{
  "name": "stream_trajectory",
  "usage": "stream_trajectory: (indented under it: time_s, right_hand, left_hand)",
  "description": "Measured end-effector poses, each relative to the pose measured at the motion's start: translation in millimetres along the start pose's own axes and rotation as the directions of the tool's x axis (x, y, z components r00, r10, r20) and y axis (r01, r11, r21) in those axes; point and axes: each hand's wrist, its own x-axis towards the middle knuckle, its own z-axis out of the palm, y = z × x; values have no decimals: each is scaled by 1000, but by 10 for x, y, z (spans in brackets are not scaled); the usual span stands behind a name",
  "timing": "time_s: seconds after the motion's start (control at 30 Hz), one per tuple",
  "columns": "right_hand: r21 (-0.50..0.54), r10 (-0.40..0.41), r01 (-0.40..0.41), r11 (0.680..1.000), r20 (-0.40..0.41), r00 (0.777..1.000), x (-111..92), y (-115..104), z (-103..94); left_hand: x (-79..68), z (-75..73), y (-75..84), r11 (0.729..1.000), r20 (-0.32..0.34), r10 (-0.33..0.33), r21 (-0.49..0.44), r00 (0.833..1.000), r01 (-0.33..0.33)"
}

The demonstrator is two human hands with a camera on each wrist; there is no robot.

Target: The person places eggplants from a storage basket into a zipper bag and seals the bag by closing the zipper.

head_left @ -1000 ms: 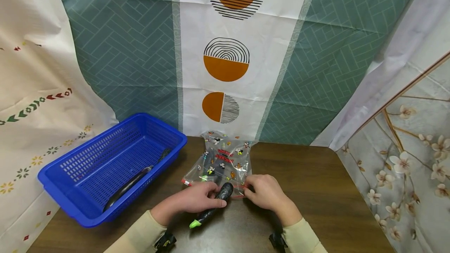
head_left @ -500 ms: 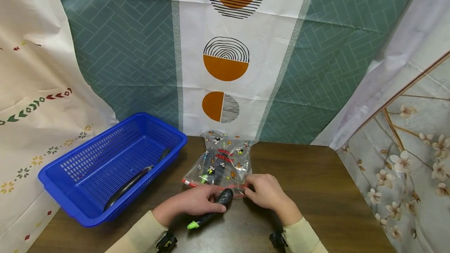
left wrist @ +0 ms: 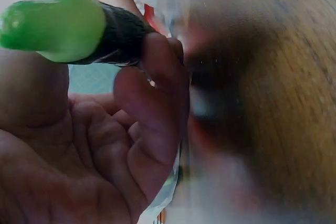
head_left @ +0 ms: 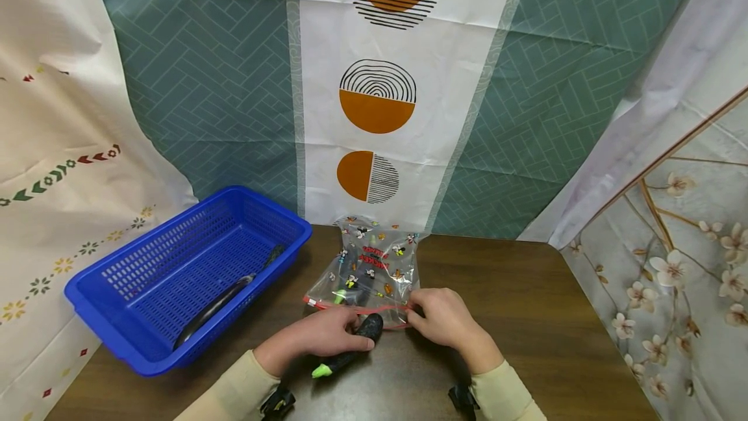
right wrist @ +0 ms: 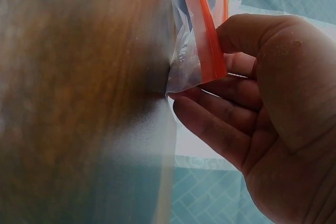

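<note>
In the head view, a dark eggplant (head_left: pixel 345 361) with a bright green stem end lies in my left hand (head_left: pixel 324 331), gripped between thumb and fingers. Its dark tip points at the mouth of a clear zip bag (head_left: pixel 365 278) with cartoon prints and a red zip strip. The left wrist view shows the green end (left wrist: pixel 63 24) close, fingers curled around the dark body. My right hand (head_left: pixel 441 318) pinches the right corner of the bag's mouth; the red strip (right wrist: pixel 207 35) sits at its thumb in the right wrist view. Inside the bag, another dark shape with a green end (head_left: pixel 339 296) shows through.
To the left stands a blue perforated plastic basket (head_left: pixel 111 278), with a long dark eggplant (head_left: pixel 216 310) and a smaller dark piece (head_left: pixel 273 256) along its right side. A patterned cloth (head_left: pixel 374 135) hangs behind the wooden table (head_left: pixel 502 291).
The left hand and its eggplant have shifted slightly down and left, the eggplant's tip now lower at the bag's mouth. The right hand keeps its pinch on the bag corner.
</note>
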Motion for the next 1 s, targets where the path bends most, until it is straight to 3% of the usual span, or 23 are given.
stream_trajectory:
  time_s: [0.17,0.27,0.4,0.5,0.67,1.0]
  right_hand:
    - [8,1,-1,1000,2,1000,1,1,3]
    - [9,3,-4,1000,4,1000,2,4,4]
    - [6,9,-9,1000,6,1000,0,7,0]
    - [1,7,-7,1000,5,1000,0,6,-3]
    - [-3,1,-1,1000,3,1000,-3,3,-2]
    - [-4,-2,2,1000,0,1000,-5,6,5]
  left_hand:
    - [-32,10,13,999,-44,-51,-8,998,50]
    - [-54,22,30,993,-37,-102,-68,994,100]
    - [-80,44,64,975,-25,-188,-127,982,183]
    - [-88,60,80,970,-53,-230,-99,972,224]
    - [-88,74,78,968,-87,-248,-67,965,242]
    - [-97,61,54,976,-102,-209,-80,973,201]
